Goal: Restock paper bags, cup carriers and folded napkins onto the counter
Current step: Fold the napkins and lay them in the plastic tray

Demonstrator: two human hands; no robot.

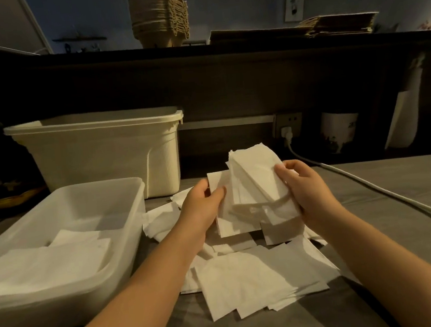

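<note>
**Q:** Surface and room?

**A:** Grey wood-grain tabletop [409, 175], dim light. Dark raised counter ledge [250, 53] spans 12 o'clock, with a blue wall behind it. Wall socket [288, 123] at 1 o'clock, and a white round cable [371, 189] runs from it toward 4 o'clock.

**Q:** Stock on the ledge?

**A:** Tall stack of brown moulded-pulp cup carriers [159, 17] at 11 o'clock. Flat brown paper bags [338, 24] at 1 o'clock, lying in a low pile.

**Q:** Containers?

**A:** Cream ribbed plastic bin [101, 154] at 10 o'clock. Translucent white rectangular plastic tray [130, 225] at 8 o'clock, w/ flat white napkin squares [46, 263] inside.

**Q:** Hands?

**A:** Left hand [203, 207]: thumb and fingers curled round the left edge of a thick bundle of white folded paper napkins [256, 183]. Right hand [307, 191]: fingers wrapped round the bundle's right edge, thumb on its front face. Bundle is upright and fanned at the top.

**Q:** Bundle position?

**A:** Frame centre, above the loose white soft-textured napkins [255, 273] scattered on the tabletop at 6 o'clock, just beside the tray.
</note>
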